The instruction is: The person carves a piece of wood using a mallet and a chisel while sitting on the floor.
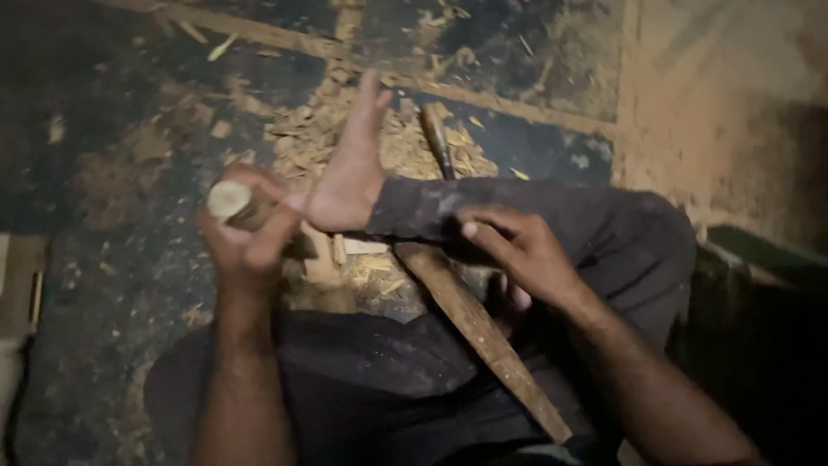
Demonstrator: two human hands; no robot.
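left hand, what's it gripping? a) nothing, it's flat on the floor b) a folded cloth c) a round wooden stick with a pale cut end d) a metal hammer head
c: the left hand is closed around a round wooden stick whose pale cut end faces the camera, held above the wood shavings on the floor, just beside the person's bare foot.

Woodworking site at floor level: wood shavings [345, 138] litter the worn floor [112, 259] at twelve o'clock; chisel [436, 142] alongside.
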